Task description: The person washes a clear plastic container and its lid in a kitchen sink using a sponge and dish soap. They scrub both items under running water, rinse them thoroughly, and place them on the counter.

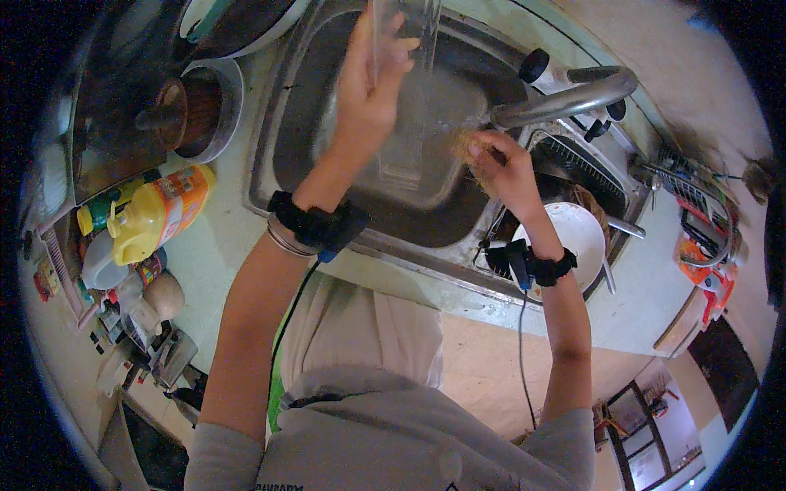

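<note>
My left hand (pixel 377 80) holds a long, clear transparent container (pixel 402 116) over the stainless steel sink (pixel 442 236); the container runs from the top edge of the view down across the basin. Its exact kind cannot be told. My right hand (pixel 500 166) grips a tan, fibrous scrubber (pixel 473 153) at the basin's right side, just below the outlet of the metal faucet (pixel 565 101). Some water shows by the outlet. The two hands are apart. Both wrists wear black straps with cables.
Right of the basin, a white bowl (pixel 571 227) stands on a dish rack with a knife-like handle beside it. A yellow plastic jug (pixel 163 212) and several containers lie left on the counter. A large pan (pixel 245 30) and a round pot (pixel 230 116) are at upper left.
</note>
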Motion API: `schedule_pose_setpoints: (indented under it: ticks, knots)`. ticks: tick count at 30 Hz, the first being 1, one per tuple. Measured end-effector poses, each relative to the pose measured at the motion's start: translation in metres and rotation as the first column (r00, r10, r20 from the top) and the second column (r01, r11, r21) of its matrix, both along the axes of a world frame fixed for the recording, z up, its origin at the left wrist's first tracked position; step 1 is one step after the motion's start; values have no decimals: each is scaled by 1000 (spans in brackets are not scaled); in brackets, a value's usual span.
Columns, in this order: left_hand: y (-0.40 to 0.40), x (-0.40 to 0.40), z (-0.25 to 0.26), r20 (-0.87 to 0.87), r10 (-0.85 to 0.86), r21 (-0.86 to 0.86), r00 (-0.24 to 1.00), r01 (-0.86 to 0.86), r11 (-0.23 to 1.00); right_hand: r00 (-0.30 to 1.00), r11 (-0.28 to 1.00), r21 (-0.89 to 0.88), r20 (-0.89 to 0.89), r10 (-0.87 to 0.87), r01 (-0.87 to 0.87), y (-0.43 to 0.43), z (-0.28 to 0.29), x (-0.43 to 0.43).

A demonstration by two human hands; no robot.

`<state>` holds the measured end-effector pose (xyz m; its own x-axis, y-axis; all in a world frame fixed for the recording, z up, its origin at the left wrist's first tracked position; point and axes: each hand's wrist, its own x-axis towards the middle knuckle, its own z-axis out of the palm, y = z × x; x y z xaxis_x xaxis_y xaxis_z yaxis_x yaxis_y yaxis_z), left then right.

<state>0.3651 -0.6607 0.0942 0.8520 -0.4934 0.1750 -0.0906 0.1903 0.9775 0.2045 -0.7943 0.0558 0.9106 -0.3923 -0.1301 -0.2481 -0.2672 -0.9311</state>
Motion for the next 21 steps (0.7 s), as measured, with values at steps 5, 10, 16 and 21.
schedule_pose_setpoints:
  ticks: [5, 10, 16, 21]
  knots:
    - [-2, -6, -5, 35, 20, 12, 999, -20, 1000, 967, 963, 235, -244, -70, 129, -6, 27, 16]
    - [-8, -6, 0, 29, 3, -42, 1000, -2, 999, 982, 975, -171, 98, 160, -142, 11, 18, 20]
    - [-13, -8, 3, 56, -12, -72, 998, 16, 997, 906, 860, -354, 72, 417, -368, 33, 8, 26]
    - [-14, -7, 4, 160, -22, -71, 987, 33, 997, 898, 876, -259, 61, 435, -407, 33, 12, 27]
